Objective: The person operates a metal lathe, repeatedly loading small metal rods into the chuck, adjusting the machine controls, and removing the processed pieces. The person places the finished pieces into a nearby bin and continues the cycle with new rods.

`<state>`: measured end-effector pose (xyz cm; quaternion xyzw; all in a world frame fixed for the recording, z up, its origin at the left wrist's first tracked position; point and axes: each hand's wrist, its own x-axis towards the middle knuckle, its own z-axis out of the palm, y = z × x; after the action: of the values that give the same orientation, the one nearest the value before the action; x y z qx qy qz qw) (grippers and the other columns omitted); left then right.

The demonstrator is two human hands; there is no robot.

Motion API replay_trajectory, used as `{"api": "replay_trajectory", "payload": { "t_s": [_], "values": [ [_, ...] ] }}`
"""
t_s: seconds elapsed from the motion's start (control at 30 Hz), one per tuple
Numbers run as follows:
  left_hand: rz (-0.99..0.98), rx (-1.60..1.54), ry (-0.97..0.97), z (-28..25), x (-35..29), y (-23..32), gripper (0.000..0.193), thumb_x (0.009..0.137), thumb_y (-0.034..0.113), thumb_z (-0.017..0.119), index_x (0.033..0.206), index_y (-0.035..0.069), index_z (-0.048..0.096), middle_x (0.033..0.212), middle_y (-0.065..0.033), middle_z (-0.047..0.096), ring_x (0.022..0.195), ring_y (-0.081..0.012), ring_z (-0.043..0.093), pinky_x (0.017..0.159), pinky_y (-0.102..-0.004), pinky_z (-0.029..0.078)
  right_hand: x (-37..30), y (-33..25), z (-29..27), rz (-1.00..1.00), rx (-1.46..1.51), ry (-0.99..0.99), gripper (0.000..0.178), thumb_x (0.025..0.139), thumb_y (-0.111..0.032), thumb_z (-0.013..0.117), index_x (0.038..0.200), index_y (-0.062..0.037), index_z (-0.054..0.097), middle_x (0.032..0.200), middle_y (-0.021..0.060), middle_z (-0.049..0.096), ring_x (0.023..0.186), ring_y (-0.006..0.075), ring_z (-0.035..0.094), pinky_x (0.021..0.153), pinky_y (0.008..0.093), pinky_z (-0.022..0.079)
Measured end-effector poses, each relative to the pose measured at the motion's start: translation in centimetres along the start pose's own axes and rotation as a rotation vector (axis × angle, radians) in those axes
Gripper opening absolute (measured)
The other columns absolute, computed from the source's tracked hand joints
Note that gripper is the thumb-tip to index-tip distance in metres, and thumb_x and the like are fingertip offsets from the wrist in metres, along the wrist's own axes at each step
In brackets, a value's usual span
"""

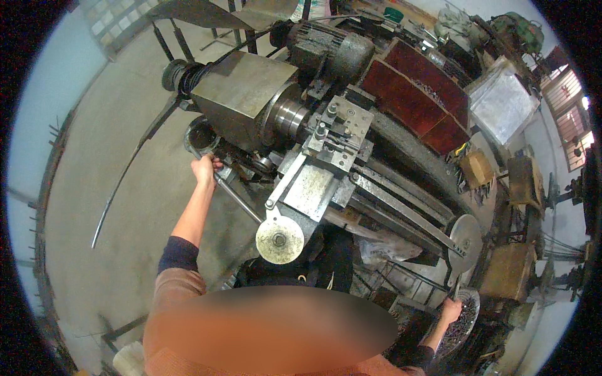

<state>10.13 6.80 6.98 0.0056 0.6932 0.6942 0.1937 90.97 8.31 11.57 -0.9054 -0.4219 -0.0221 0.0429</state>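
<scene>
A lathe-like metal machine stands in front of me, its chuck [291,119] facing a tool slide [338,135] with upright bolts. Out to the left, my left hand [205,169] is closed round a long metal bar [238,199] that slants down toward a round disc [279,239] at the slide's near end. Far to the right, the fingers of my right hand [450,310] are wrapped round a lever handle [454,285], below a second round disc [465,244]. A flat link arm [407,213] reaches that disc from the slide.
Behind the chuck sit a grey headstock cover [244,84] and an electric motor [335,50]. A dark red tray [417,94] lies at the back. A round basin of small metal pieces [467,323] is beside my right hand. At left, a thin rod [119,185] juts over the floor.
</scene>
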Motion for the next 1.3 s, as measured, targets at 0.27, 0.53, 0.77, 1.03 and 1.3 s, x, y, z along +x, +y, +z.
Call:
{"api": "replay_trajectory", "payload": {
  "t_s": [0.27, 0.53, 0.77, 1.03, 1.3],
  "values": [
    [-0.148, 0.006, -0.117, -1.1, 0.8, 1.3, 0.013, 0.073, 0.004, 0.052, 0.074, -0.008, 0.052, 0.063, -0.015, 0.058, 0.044, -0.0189, 0.055, 0.042, -0.0283, 0.045, 3.7, 1.9, 1.3, -0.209, -0.141, 0.205, 0.032, 0.064, -0.032, 0.057, 0.073, -0.0007, 0.058, 0.076, 0.0195, 0.06, 0.072, 0.0384, 0.057, 0.064, 0.0462, 0.046],
    [-0.01, 0.215, -0.162, -5.0, 0.7, 4.1, 0.019, 0.075, 0.007, 0.047, 0.072, -0.011, 0.052, 0.067, -0.0188, 0.059, 0.051, -0.0236, 0.058, 0.046, -0.0306, 0.048, 12.2, 2.9, 0.9, -0.226, -0.229, 0.187, 0.028, 0.064, -0.028, 0.055, 0.073, -0.0013, 0.059, 0.078, 0.0196, 0.06, 0.074, 0.0399, 0.057, 0.066, 0.0461, 0.045],
    [-0.029, 0.128, 0.108, -15.7, -4.3, 3.0, 0.017, 0.069, 0.009, 0.05, 0.07, -0.008, 0.051, 0.064, -0.0187, 0.057, 0.05, -0.0253, 0.057, 0.044, -0.0317, 0.042, 11.0, 6.7, 1.1, -0.262, -0.212, 0.095, 0.033, 0.065, -0.03, 0.058, 0.077, 0.0007, 0.059, 0.08, 0.0218, 0.061, 0.079, 0.0398, 0.058, 0.068, 0.0468, 0.045],
    [-0.014, -0.033, 0.397, -17.9, -9.2, 1.6, 0.009, 0.067, 0.003, 0.046, 0.068, -0.006, 0.047, 0.06, -0.0156, 0.053, 0.047, -0.0242, 0.052, 0.046, -0.0342, 0.043, 3.8, 6.1, 2.7, -0.189, -0.274, 0.211, 0.03, 0.072, -0.036, 0.057, 0.076, -0.0056, 0.056, 0.07, 0.0147, 0.061, 0.062, 0.0328, 0.06, 0.054, 0.043, 0.049],
    [0.069, -0.121, 0.382, -15.8, -5.3, 0.7, 0.007, 0.064, -0.004, 0.044, 0.071, -0.005, 0.045, 0.061, -0.0152, 0.051, 0.048, -0.0228, 0.05, 0.048, -0.0318, 0.044, 2.2, 3.5, 2.5, -0.084, -0.224, 0.155, 0.033, 0.071, -0.035, 0.058, 0.075, -0.0025, 0.054, 0.07, 0.0165, 0.061, 0.062, 0.0362, 0.059, 0.055, 0.0447, 0.049]
  ]
}}
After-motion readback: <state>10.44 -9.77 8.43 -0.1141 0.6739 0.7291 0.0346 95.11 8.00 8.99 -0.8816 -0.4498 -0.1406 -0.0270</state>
